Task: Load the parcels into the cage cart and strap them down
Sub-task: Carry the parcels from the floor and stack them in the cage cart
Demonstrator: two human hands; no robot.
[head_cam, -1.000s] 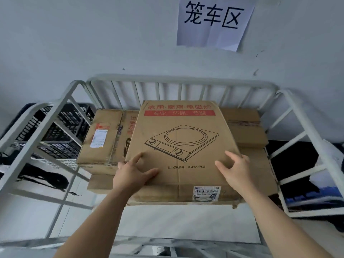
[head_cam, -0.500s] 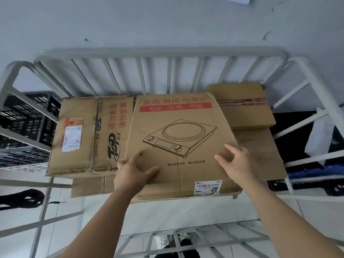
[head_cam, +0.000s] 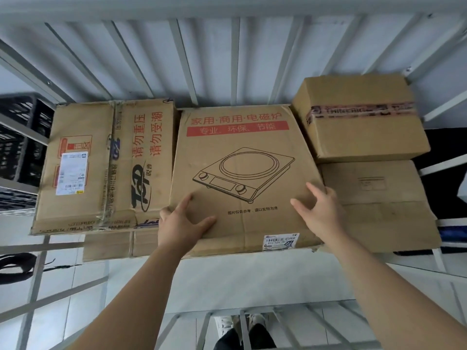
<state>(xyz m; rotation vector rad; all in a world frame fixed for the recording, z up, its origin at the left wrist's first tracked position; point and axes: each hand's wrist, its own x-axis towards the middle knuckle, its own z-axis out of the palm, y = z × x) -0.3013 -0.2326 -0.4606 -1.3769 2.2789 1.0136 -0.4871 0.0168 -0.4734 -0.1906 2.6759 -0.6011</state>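
Cage cart [head_cam: 235, 59]: enclosing the parcels with white bars at the back and both sides; running out of view at the top.
Induction cooker box [head_cam: 242, 178]: lying flat against the middle of the cart's back rail, slotting between its neighbours, probably filling the gap to keep the layer level for strapping.
Long box [head_cam: 101, 168]: sitting in the back-left corner, touching the cooker box.
Plain box [head_cam: 379, 205]: sitting at the right side, carrying the taped box.
Taped box [head_cam: 358, 117]: occupying the back-right corner.
Left hand [head_cam: 182, 223]: gripping the cooker box's near-left edge, with thumb on top and fingers [head_cam: 186, 202] partly curling out of sight.
Right hand [head_cam: 321, 210]: gripping the near-right edge likewise, steadying it.
Strap: not showing anywhere.
Hidden: whatever is bearing the cooker box underneath.
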